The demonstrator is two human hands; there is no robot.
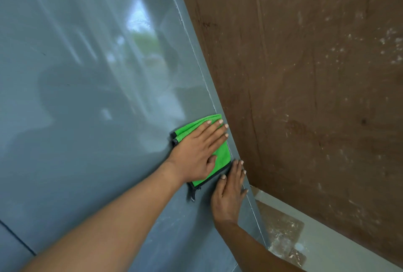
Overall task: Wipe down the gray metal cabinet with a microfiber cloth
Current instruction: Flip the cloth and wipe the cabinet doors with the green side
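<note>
Looking down at a glossy gray metal cabinet (87,75), with blurry reflections all over its face. The green microfiber cloth (220,158) is folded up and sits flat against the cabinet face, right by the cabinet's right-hand edge. It's got a dark trim along its border and a small dark tag hanging off its lower corner. The left hand (198,151) is laid flat on top of the cloth, fingers straight and close together, pressing it against the metal, thumb stretched out along the cloth too, so it's released rather than grabbing anything. The fingertips reach just about to the raised edge strip of the cabinet. The right hand (229,193) is just below and beside the cloth, palm flat on the bare metal, fingers straight and pointing up along the edge, also not gripping anything; its thumb tip sits very close to the cloth's dark trim, can't tell if it actually touches. Right of the cabinet there's a brown wall (316,97) with pale speckles and scuffs, and a lighter strip (327,247) runs along below it at the lower right. Both forearms come in from the bottom of the view.
</note>
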